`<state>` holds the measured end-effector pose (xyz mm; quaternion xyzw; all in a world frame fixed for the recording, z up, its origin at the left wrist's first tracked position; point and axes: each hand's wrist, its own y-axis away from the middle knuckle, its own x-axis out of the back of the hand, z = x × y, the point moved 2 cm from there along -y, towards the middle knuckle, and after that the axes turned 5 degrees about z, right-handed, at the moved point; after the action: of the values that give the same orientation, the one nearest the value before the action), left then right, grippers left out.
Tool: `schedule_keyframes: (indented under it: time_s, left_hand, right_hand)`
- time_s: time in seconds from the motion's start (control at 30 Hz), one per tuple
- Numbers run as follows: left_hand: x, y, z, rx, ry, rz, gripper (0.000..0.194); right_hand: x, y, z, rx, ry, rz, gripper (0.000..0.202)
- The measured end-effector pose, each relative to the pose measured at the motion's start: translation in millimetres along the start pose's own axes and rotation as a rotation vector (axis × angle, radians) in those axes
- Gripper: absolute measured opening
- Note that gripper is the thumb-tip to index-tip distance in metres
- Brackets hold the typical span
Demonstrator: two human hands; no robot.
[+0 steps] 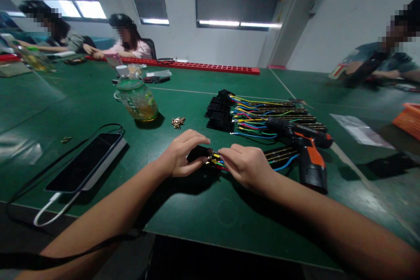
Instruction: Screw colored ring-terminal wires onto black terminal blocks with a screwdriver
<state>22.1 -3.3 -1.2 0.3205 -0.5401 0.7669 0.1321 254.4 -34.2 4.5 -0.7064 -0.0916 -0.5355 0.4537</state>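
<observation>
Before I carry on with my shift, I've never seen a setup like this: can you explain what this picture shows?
There is no machine here, just a person's two bare hands, seen by a camera on that person's head looking forward and down. The left hand holds a black block between thumb and fingers. The right hand has its fingertips bunched at the coloured wires beside it; whether they pinch something is hidden.

On the green table, beyond the hands, lie more black blocks with wires, a black-and-orange cordless drill and a pile of small brass-coloured pieces. To the left are a jar and a phone with a white cable. Other people sit farther back.
</observation>
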Motion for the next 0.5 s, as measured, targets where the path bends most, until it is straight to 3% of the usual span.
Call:
schedule_keyframes:
  time_s: [0.5]
  left_hand:
    - [7.9,2.3,-11.7,0.093,0.05,-0.312,0.04]
  right_hand:
    - [2.0,1.3,-0.9,-0.026,-0.108,-0.038,0.025]
